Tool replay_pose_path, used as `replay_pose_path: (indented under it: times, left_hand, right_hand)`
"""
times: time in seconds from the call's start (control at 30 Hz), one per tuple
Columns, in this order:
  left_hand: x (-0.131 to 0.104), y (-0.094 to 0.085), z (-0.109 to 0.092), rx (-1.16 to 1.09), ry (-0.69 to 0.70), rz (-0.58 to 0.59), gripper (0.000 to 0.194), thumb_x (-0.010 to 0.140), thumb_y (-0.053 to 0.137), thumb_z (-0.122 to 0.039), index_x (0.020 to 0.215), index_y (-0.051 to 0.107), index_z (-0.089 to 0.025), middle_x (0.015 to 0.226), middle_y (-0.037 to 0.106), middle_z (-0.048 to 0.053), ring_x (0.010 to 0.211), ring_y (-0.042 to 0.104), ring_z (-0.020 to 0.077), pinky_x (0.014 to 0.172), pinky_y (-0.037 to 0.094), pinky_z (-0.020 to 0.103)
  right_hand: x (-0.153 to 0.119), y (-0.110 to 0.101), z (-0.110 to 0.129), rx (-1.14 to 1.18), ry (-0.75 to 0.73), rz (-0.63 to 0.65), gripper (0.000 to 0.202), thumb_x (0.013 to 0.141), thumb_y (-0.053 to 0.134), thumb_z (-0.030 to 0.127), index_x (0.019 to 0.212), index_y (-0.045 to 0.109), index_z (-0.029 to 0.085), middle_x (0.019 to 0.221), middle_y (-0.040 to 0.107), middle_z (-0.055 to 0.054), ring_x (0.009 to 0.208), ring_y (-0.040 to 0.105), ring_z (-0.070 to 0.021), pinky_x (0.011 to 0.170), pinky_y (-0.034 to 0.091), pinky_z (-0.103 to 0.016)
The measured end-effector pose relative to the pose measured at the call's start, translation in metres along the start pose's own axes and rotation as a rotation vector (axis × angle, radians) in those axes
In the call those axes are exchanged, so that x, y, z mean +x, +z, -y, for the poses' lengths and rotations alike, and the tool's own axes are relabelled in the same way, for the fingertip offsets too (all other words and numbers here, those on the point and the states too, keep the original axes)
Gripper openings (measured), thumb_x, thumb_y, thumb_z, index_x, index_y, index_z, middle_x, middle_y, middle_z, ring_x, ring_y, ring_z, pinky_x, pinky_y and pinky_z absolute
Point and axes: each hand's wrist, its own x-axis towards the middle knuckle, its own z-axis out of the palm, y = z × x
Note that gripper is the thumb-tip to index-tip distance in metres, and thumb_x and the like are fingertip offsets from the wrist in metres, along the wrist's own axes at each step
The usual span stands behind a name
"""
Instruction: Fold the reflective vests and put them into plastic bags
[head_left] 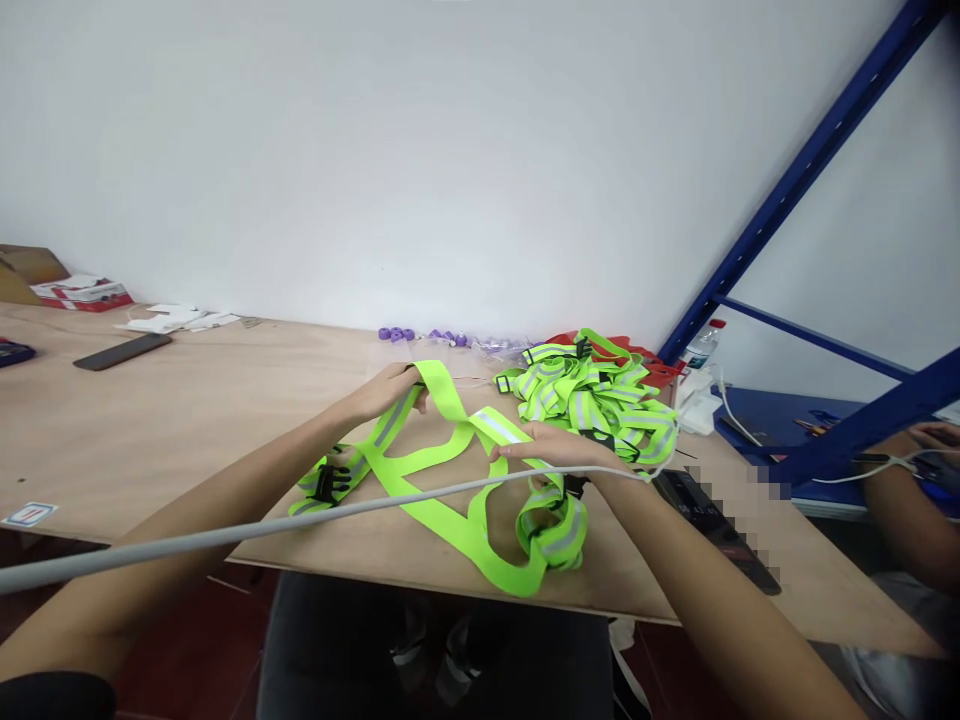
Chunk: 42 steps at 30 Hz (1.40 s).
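Looking down from the head camera, I see a grey cable (300,520) crossing nearest to me, running over the neon-green reflective strap vest (465,480) that lies spread on the plywood table (150,430). Everything else I place against that vest. My right hand (551,445) rests on the vest's right part, fingers curled down and pressing a strap with a silver band. My left hand (394,390) sits at the vest's far left corner, fingers closed around the top loop of the strap. A black buckle (326,482) lies at the vest's near left end. Just right of the vest lies a dark flat device (712,525), partly blurred. Beyond the vest to the right sits a heap of similar green vests (592,395), touching a red object behind it. Purple caps (397,334) lie behind the vest near the wall. Far left of the vest I see a dark bar (122,351), white papers (176,318) and a red-white box (82,293). Far right, another person's arm (900,500) shows beside blue shelving (825,420).
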Motion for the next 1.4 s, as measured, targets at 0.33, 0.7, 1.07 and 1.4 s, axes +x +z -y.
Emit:
replay_pose_path:
  times: [0.33, 0.7, 1.07, 1.4]
  left_hand:
    - [-0.017, -0.061, -0.028, -0.155, -0.097, 0.65, 0.04, 0.067, 0.085, -0.04, 0.097, 0.071, -0.017, 0.071, 0.055, -0.001, 0.063, 0.053, 0.0141, 0.059, 0.048, 0.024]
    - [-0.022, -0.069, -0.041, 0.101, -0.052, 0.476, 0.036, 0.065, 0.086, -0.042, 0.081, 0.064, -0.018, 0.069, 0.055, -0.003, 0.063, 0.05, 0.0126, 0.055, 0.037, 0.02]
    - [-0.032, -0.074, -0.045, 0.302, -0.041, 0.508, 0.024, 0.084, 0.068, -0.042, 0.09, 0.066, -0.019, 0.082, 0.06, 0.001, 0.074, 0.053, 0.0171, 0.066, 0.039, 0.022]
    - [-0.032, -0.071, -0.043, 0.83, 0.07, -0.038, 0.015, 0.085, 0.052, -0.032, 0.097, 0.057, -0.023, 0.078, 0.063, 0.002, 0.068, 0.056, 0.0212, 0.062, 0.032, 0.027]
  right_hand:
    - [-0.005, -0.015, 0.006, 0.689, -0.367, -0.222, 0.027, 0.067, 0.083, 0.032, 0.091, 0.078, 0.02, 0.086, 0.076, -0.004, 0.078, 0.07, -0.0199, 0.074, 0.056, -0.032]
    - [-0.005, 0.001, -0.01, 0.228, -0.212, -0.064, 0.034, 0.08, 0.073, 0.037, 0.107, 0.075, 0.016, 0.114, 0.075, -0.013, 0.096, 0.073, -0.0243, 0.077, 0.06, -0.034]
    - [-0.033, 0.032, -0.011, -0.329, -0.295, 0.102, 0.033, 0.074, 0.068, 0.015, 0.104, 0.076, 0.025, 0.108, 0.075, -0.001, 0.097, 0.069, -0.0243, 0.087, 0.055, -0.036]
    - [-0.028, 0.011, -0.005, 0.222, -0.238, -0.239, 0.03, 0.081, 0.068, 0.05, 0.081, 0.069, 0.02, 0.079, 0.072, -0.005, 0.074, 0.065, -0.023, 0.067, 0.05, -0.033]
